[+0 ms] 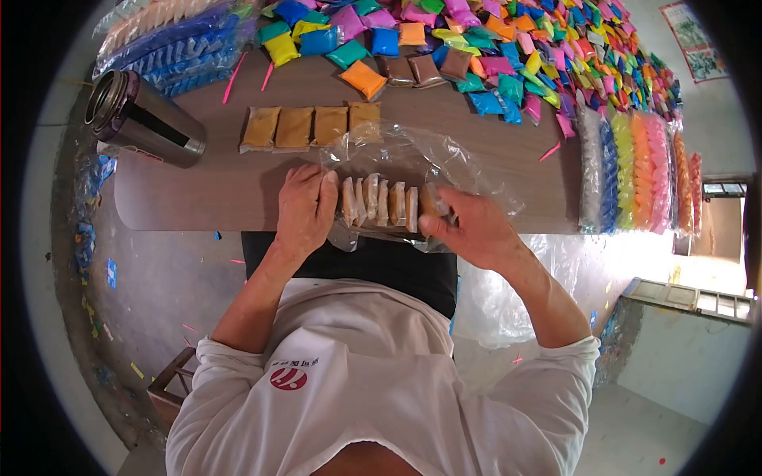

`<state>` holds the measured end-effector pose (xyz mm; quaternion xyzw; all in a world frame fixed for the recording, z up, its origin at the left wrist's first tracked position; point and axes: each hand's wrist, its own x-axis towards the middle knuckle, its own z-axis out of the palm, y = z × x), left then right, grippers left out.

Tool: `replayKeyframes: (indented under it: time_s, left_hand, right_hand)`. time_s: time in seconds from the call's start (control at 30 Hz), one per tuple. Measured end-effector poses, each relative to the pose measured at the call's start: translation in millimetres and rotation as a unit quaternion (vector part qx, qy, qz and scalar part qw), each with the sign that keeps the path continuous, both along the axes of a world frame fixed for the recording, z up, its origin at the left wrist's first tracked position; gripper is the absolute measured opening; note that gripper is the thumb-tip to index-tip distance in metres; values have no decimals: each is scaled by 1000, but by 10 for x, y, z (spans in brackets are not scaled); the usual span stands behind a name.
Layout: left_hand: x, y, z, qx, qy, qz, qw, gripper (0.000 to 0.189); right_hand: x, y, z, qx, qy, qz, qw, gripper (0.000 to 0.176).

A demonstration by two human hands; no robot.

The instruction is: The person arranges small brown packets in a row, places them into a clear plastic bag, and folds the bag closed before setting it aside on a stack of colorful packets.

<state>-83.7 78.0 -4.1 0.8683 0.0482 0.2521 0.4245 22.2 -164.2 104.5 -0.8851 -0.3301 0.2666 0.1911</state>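
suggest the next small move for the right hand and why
Probably have the right hand press the end packet gently upright against the row of tan packets: its broad face shows while the others stand nearly on edge, and the left hand is at the opposite end, placed to steady them.

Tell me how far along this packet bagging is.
Packed bags at right look done. In hand: a row of tan packets standing on edge with a clear bag, between left hand and right hand. Four flat tan packets and the loose coloured pile probably remain.
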Motion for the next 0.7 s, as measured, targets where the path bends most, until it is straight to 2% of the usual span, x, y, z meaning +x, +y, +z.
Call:
replayKeyframes:
  time_s: [0.1,0.2,0.3,0.4,0.5,0.7]
  left_hand:
    - [11,-1,-23,3,-10,1,1000,24]
    - [2,3,-17,7,4,2,1000,25]
    - [5,7,-20,5,2,-1,1000,27]
    - [3,5,-10,7,-1,-1,1000,27]
    - [0,3,0,10,5,-1,1000,28]
    - [5,7,-16,10,-3,1,1000,27]
  right_hand:
    - [-30,-3,130,-42,-2,46,998,43]
    - [9,-67,183,4,71,19,997,49]
    - [119,-60,161,-45,104,31,993,55]
    - [134,-36,170,-28,129,4,991,62]
    - [224,-56,33,-14,147,21,989,66]
    - [238,44,-15,36,214,-6,976,67]
